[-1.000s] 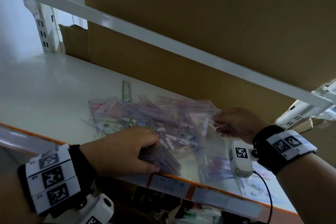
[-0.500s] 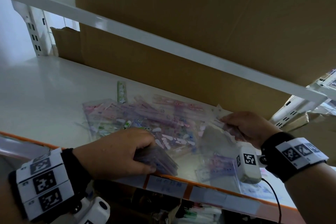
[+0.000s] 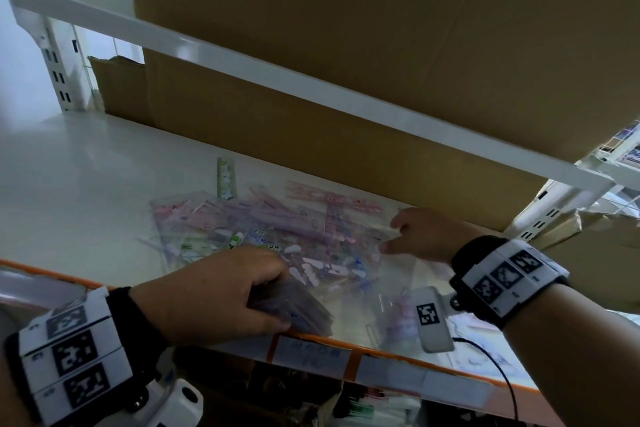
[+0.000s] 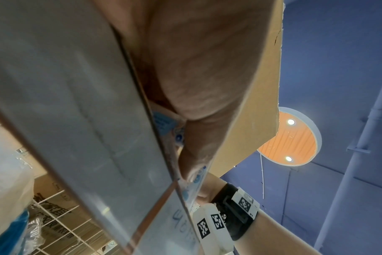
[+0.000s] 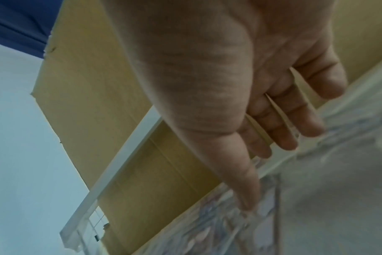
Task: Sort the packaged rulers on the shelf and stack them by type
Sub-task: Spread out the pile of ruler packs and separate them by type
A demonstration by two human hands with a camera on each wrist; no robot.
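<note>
Head view: white shelf (image 3: 69, 177), strewn with packaged rulers (image 3: 263, 232) mid-board.
Left hand (image 3: 214, 291) curled, gripping a ruler stack (image 3: 298, 305) at front edge; right hand (image 3: 420, 236) reaching over the pile, fingers (image 5: 305, 124) loosely spread, holding nothing.

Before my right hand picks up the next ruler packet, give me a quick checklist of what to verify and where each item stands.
1. Left hand grips the sorted stack at the shelf's front edge: ok.
2. Right hand free, fingers straight: ok.
3. Right hand over the loose pile: ok.
4. Type of the packet under the fingers: cannot tell, blurred.
5. Pile sorted: not ok, packets overlap mixed.
6. Green ruler lying apart behind the pile: ok.
</note>
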